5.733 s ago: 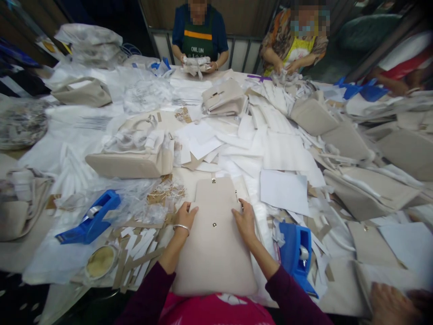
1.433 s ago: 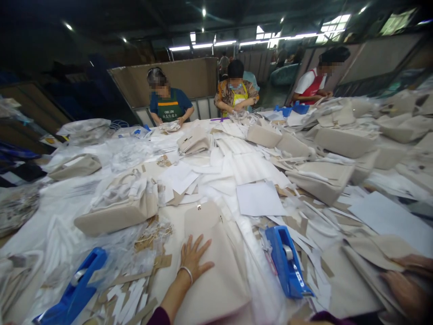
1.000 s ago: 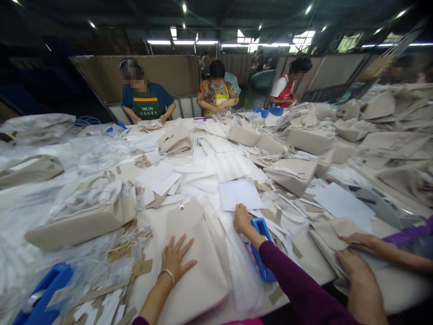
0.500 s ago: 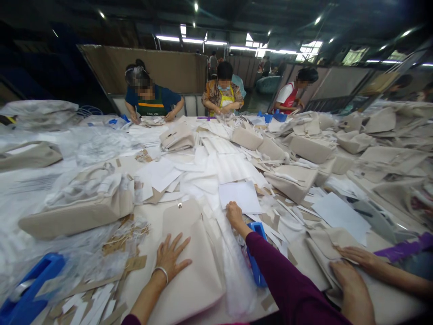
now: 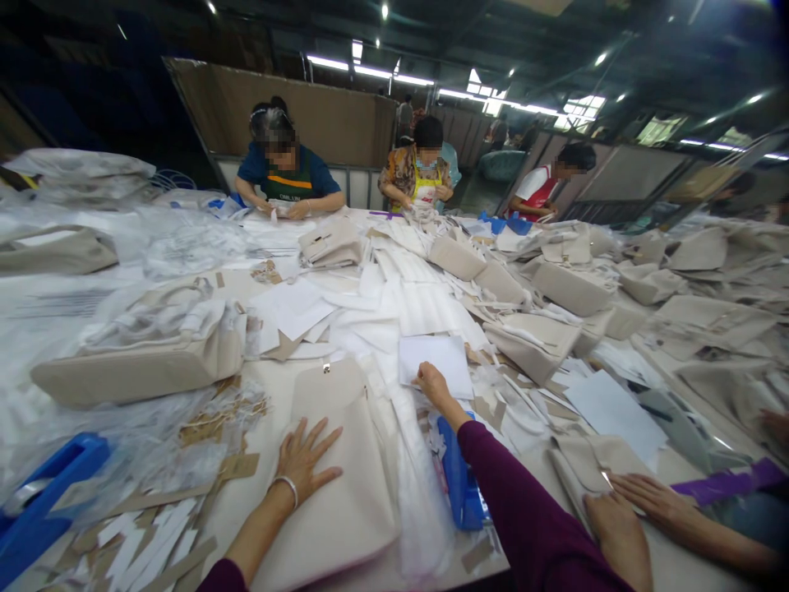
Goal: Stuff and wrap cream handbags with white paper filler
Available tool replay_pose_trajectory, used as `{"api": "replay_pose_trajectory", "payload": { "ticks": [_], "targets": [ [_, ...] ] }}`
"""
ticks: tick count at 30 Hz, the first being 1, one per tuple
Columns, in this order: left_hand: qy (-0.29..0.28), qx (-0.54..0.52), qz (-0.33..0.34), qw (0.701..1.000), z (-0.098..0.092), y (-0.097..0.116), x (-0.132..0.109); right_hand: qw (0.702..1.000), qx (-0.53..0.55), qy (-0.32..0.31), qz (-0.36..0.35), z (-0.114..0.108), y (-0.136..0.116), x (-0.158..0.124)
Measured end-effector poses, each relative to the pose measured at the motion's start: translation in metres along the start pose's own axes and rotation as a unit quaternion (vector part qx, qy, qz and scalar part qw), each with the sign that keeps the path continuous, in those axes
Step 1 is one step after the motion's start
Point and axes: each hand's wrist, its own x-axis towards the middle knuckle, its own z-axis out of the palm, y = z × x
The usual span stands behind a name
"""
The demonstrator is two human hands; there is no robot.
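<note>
A beige handbag [image 5: 361,444] lies flat in front of me, its flap [image 5: 324,390] spread away from me with a small metal clasp [image 5: 326,368] at the end. My left hand [image 5: 305,460], with a bracelet on the wrist, rests palm down on the bag, fingers spread. To the right of the bag, my right hand [image 5: 435,385] is over the lower part of a white sheet [image 5: 447,358]. Its fingers are curled closed; what they grip, if anything, is hidden. A blue tape dispenser [image 5: 459,485] stands under my right forearm.
Another blue tape dispenser [image 5: 53,493] lies at left, near paper scraps [image 5: 154,538] and plastic wrap. A stuffed handbag [image 5: 141,374] sits behind them. At right, a co-worker's hands [image 5: 641,501] touch another beige bag [image 5: 595,460]. Several bags cover the right side; three people work across the table.
The view has shifted slightly. My left hand stays spread on the bag, and my right hand is still closed at the white sheet. The neighbour's hands have moved on their bag.
</note>
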Motion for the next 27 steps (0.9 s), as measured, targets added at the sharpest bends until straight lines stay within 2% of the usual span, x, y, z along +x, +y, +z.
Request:
{"api": "replay_pose_trajectory", "payload": {
  "ticks": [6, 10, 16, 23, 27],
  "targets": [
    [0.003, -0.004, -0.002, 1.0, 0.003, -0.003, 0.0, 0.996, 0.068, 0.032, 0.036, -0.019, 0.021, 0.011],
    [0.004, -0.013, -0.001, 1.0, 0.004, -0.003, 0.0, 0.993, 0.104, 0.025, 0.051, -0.027, 0.027, 0.012],
    [0.003, -0.011, -0.002, 1.0, 0.003, -0.004, 0.001, 0.989, 0.136, -0.02, 0.049, -0.027, 0.023, 0.011],
    [0.001, 0.0, -0.004, 1.0, 0.005, -0.004, 0.003, 0.99, 0.114, 0.02, 0.082, -0.028, 0.014, 0.008],
    [0.008, 0.013, 0.0, 1.0, 0.007, -0.005, 0.003, 0.988, 0.13, -0.018, 0.084, -0.026, 0.012, 0.005]
  ]
}}
